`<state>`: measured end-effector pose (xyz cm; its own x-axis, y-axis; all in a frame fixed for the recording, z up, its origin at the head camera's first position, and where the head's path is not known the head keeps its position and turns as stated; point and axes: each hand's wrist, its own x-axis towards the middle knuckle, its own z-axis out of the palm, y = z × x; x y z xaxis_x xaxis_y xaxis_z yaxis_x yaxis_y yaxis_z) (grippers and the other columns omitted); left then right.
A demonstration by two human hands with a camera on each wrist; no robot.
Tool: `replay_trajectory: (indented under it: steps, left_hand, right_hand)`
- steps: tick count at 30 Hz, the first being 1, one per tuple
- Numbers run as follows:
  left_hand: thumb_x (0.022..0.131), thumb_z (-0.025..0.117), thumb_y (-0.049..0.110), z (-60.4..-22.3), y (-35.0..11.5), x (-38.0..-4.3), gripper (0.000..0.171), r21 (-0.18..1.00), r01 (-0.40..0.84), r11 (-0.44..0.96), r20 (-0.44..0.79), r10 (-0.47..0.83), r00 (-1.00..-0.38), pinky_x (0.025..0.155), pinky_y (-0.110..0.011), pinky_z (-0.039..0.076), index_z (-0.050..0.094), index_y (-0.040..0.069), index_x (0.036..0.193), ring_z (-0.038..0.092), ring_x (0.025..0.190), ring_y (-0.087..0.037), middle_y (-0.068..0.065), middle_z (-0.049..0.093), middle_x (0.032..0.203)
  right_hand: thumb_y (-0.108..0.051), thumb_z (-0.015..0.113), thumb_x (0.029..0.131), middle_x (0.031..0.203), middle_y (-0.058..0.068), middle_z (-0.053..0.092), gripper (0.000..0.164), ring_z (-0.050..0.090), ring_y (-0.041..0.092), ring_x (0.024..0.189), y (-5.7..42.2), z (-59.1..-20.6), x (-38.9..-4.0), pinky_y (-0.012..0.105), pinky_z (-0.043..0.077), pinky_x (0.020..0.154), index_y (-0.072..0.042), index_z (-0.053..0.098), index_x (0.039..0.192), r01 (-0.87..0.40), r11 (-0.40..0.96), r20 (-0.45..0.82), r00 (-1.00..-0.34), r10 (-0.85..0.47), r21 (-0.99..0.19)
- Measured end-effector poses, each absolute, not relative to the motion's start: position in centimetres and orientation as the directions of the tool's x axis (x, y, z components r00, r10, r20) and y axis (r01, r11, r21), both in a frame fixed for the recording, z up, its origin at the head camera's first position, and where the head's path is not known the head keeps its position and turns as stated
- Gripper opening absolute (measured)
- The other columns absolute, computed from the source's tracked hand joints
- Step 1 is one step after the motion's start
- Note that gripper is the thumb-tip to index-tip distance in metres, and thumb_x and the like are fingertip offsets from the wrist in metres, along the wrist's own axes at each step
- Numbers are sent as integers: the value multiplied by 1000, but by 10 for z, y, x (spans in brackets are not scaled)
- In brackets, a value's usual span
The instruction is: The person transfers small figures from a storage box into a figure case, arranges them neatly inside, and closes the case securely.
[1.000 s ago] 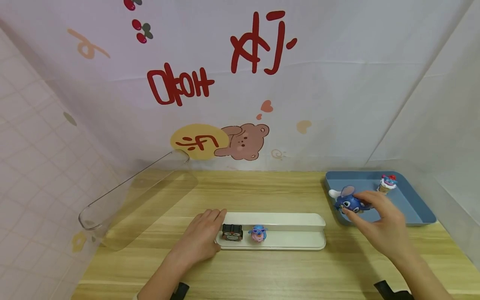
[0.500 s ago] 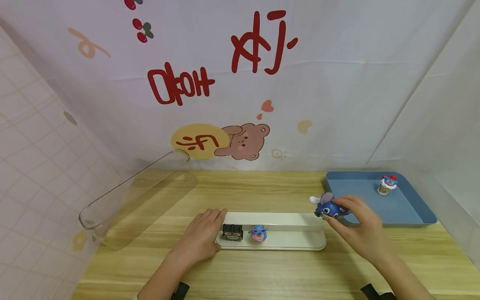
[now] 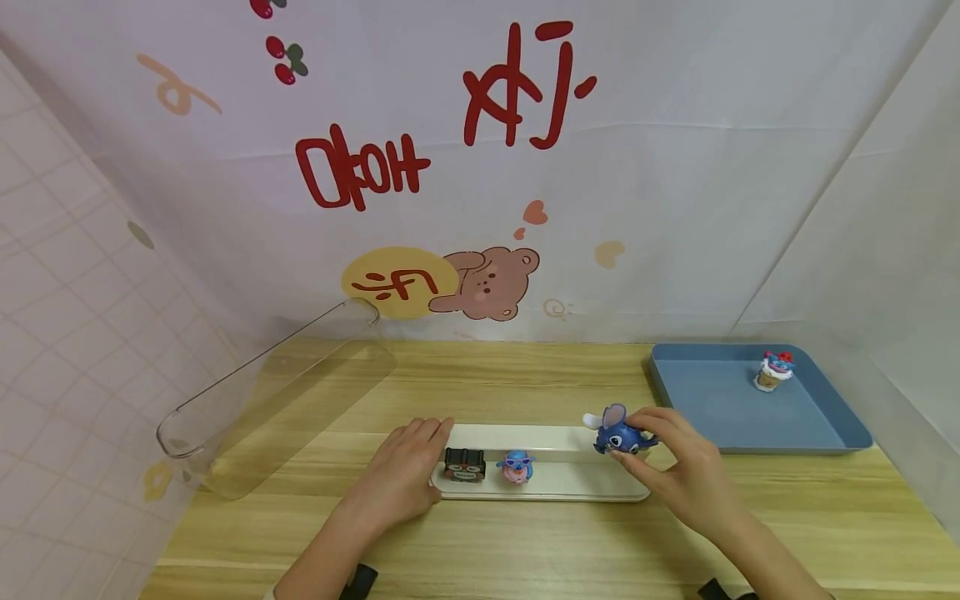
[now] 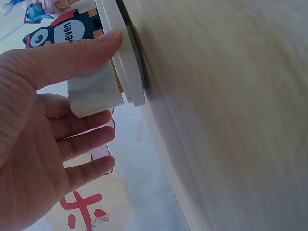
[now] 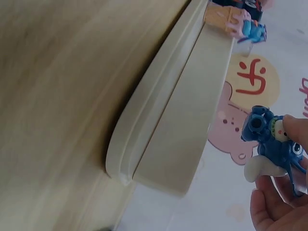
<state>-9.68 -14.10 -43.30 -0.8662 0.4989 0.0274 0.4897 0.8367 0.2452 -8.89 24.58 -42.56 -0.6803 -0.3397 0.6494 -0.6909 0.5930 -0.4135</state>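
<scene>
My left hand (image 3: 405,473) grips the left end of a white two-step display base (image 3: 585,485); in the left wrist view the thumb lies along its front and the fingers reach behind. On the lower step, close to that hand, sits a dark square figurine (image 3: 465,467) with eyes. A small blue and pink figurine (image 3: 517,468) in sunglasses stands to its right. Between thumb and fingertips, my right hand (image 3: 693,475) pinches a blue big-eared figurine (image 3: 621,438) with a white part sticking out. In the right wrist view the blue figurine (image 5: 274,144) appears off the base's end.
A blue tray (image 3: 712,417) stands at the right with an ice-cream-cone figurine (image 3: 772,372) in its back part. At the left, a long clear plastic cover (image 3: 277,400) lies slanted on the wooden table (image 3: 487,550). A printed cloth (image 3: 645,192) hangs behind.
My right hand has carried the blue big-eared figurine out of the tray leftward to over the right part of the white base. My left hand has stayed put.
</scene>
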Motion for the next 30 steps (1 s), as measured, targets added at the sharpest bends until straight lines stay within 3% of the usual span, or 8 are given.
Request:
replay_trajectory:
  steps: [3,6,18,30]
  left_hand:
    - [70,97,14,-433,-141,-97,96,248,489,836,27,498,-867,110,-53,45,49,-4,151,54,129,-33,-15,59,139]
    - [69,97,14,-433,-141,-96,96,247,489,836,30,498,-867,110,-52,45,49,-4,151,54,129,-32,-15,60,138]
    - [69,97,13,-434,-142,-96,95,245,492,835,43,498,-866,110,-53,45,50,-4,150,54,129,-32,-15,60,138]
    - [70,96,11,-433,-141,-96,95,257,485,836,33,494,-869,111,-52,44,49,-4,151,54,130,-33,-15,59,139]
  right_hand:
    - [-47,70,99,113,1,68,43,65,7,96,240,-427,-88,10,50,84,-7,73,116,-713,573,660,-661,-358,-403]
    - [-49,66,101,114,3,69,46,65,10,97,235,-428,-88,9,50,87,-6,72,116,-734,547,673,-643,-366,-403]
    - [-52,63,101,115,0,68,44,66,13,100,225,-437,-86,11,50,90,-11,73,113,-724,560,621,-665,-414,-402]
    - [-30,86,89,112,1,69,34,69,18,94,218,-447,-88,12,53,85,-11,73,114,-778,519,638,-607,-474,-354]
